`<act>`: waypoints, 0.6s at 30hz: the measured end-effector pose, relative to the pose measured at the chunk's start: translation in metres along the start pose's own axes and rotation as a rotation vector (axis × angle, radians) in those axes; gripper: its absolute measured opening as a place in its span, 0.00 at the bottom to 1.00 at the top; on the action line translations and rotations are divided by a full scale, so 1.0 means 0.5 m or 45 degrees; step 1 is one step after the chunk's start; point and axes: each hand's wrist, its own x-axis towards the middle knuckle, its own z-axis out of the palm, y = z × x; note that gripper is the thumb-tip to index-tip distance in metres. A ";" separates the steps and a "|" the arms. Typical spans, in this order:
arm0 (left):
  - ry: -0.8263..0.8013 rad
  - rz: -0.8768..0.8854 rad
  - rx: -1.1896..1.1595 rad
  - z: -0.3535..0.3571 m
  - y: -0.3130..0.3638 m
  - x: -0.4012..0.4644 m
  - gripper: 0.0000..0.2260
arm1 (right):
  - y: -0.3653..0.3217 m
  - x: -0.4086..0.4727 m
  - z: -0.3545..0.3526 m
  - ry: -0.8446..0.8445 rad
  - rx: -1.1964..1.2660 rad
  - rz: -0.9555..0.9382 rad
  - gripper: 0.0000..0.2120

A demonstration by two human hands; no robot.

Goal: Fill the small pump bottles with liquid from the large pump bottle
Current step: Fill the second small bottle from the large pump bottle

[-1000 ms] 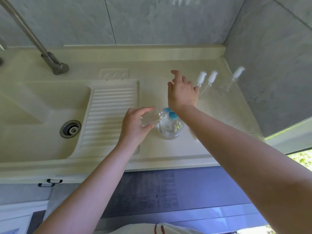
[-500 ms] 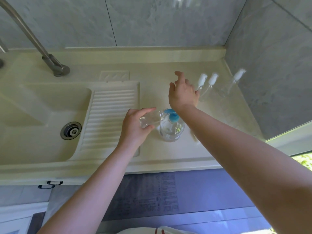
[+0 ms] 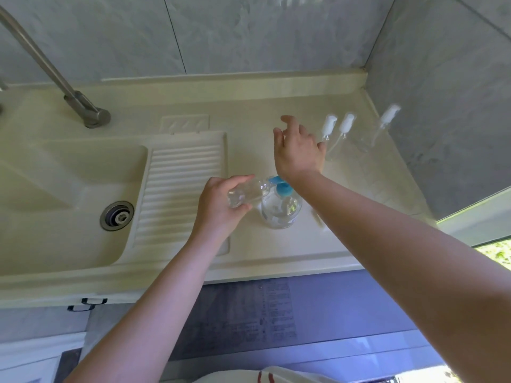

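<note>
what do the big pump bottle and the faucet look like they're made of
Big pump bottle: clear, glossy plastic by the look, since the counter shows through it; its blue pump top looks like opaque plastic. Faucet: brushed grey metal, likely stainless steel, with a dull sheen.

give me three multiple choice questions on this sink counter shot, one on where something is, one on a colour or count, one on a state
1. Where does the large pump bottle stand?
A. in the sink basin
B. on the counter right of the ribbed drainboard
C. on the floor

2. What colour is its pump head?
A. blue
B. red
C. black

3. What is the left hand doing?
A. resting flat on the counter
B. turning the faucet
C. gripping a small clear bottle

Answers:
1 B, it sits on the counter beside the drainboard.
2 A, the pump top is blue.
3 C, its fingers curl round the small clear bottle, tilted at the pump.
</note>
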 end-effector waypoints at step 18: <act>-0.004 -0.010 -0.017 0.003 0.003 -0.010 0.26 | -0.001 -0.007 -0.005 0.043 -0.049 0.021 0.20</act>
